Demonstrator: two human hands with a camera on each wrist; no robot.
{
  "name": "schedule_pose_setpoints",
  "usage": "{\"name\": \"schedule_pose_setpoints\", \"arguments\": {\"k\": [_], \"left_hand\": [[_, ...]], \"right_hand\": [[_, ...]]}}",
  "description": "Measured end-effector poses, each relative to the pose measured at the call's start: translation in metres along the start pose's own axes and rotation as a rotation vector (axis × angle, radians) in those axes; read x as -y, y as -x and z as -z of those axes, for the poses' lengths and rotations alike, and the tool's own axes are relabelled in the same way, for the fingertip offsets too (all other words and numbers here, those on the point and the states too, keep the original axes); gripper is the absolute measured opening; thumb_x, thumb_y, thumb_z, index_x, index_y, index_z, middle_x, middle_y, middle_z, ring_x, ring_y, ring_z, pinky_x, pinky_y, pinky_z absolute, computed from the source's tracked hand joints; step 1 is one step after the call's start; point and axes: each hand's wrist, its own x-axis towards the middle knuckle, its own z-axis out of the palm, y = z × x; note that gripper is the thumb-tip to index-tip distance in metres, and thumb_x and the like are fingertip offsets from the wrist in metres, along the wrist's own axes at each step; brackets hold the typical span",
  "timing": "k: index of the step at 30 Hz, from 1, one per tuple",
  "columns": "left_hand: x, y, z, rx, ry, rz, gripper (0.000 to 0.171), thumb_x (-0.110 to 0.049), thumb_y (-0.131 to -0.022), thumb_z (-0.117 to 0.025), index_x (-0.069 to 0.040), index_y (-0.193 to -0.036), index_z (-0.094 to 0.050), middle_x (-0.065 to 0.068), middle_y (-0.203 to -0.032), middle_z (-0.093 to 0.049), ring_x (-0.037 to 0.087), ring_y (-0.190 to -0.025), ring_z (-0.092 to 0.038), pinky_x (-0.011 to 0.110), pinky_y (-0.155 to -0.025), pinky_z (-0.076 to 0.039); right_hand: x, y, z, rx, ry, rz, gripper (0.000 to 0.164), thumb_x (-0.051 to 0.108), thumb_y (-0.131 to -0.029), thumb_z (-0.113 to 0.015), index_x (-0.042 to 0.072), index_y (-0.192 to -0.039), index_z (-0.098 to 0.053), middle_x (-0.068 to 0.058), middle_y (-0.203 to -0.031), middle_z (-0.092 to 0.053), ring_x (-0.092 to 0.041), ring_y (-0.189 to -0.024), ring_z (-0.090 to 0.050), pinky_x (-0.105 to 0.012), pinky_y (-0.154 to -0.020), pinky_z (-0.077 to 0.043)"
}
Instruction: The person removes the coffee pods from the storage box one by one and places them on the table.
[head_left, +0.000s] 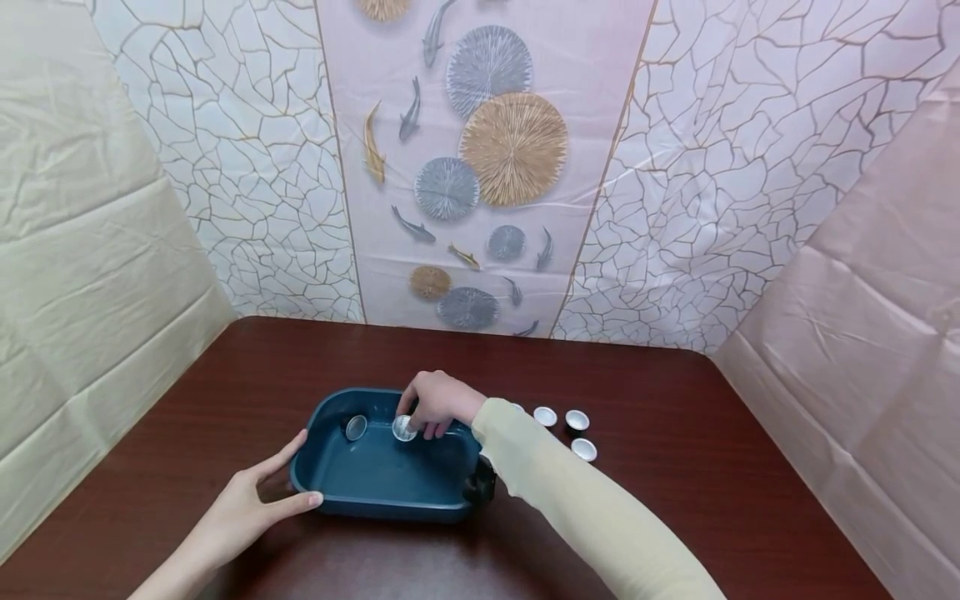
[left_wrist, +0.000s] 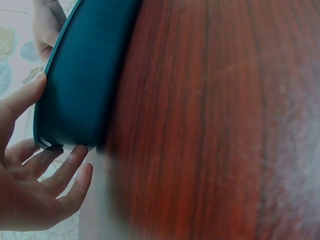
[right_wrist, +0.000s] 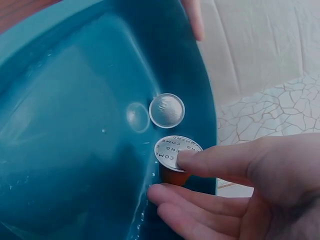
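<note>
A teal plastic basin (head_left: 390, 479) stands on the table. My left hand (head_left: 243, 508) grips its left end, thumb at the near rim and fingers against the outer wall. Over the far side of the basin, my right hand (head_left: 437, 400) pinches a coffee capsule (right_wrist: 172, 155), thumb on the printed foil lid and fingers at the body. That capsule is low inside, near the wall; whether it touches the floor I cannot tell. Another capsule (head_left: 356, 428), with a plain silver lid, lies tilted against the wall inside, left of my right hand.
To the right of the basin, several white-lidded capsules stand on the dark red-brown table (head_left: 675, 500), among them one capsule (head_left: 583, 450) nearest the front. My right sleeve partly hides the group. A small black object (head_left: 480, 482) shows at the basin's near right corner. Patterned cloth hangs behind.
</note>
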Motion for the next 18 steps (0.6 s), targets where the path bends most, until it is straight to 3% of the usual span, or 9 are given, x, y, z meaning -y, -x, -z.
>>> {"name": "schedule_pose_setpoints", "arguments": {"k": [10,18], "left_hand": [[0.002,-0.001,0.000,0.003,0.012,0.000,0.089,-0.040,-0.085,-0.076,-0.027,-0.157,-0.026,0.023,-0.148,-0.049,0.029,-0.123,-0.063,0.039,-0.096,-0.052],[0.001,0.000,0.000,-0.004,0.015,-0.012,0.089,-0.039,-0.084,-0.077,-0.027,-0.157,-0.027,0.022,-0.147,-0.050,0.028,-0.123,-0.063,0.035,-0.094,-0.052]], "right_hand": [[-0.006,0.002,0.004,-0.013,-0.085,0.029,0.021,0.004,-0.090,-0.070,0.006,-0.109,-0.076,-0.015,-0.101,-0.074,-0.027,-0.073,-0.075,-0.032,-0.066,-0.060],[-0.010,0.005,0.007,0.002,-0.107,0.061,0.021,0.012,-0.089,-0.073,0.007,-0.109,-0.076,-0.010,-0.090,-0.075,-0.033,-0.082,-0.075,-0.033,-0.070,-0.061]]}}
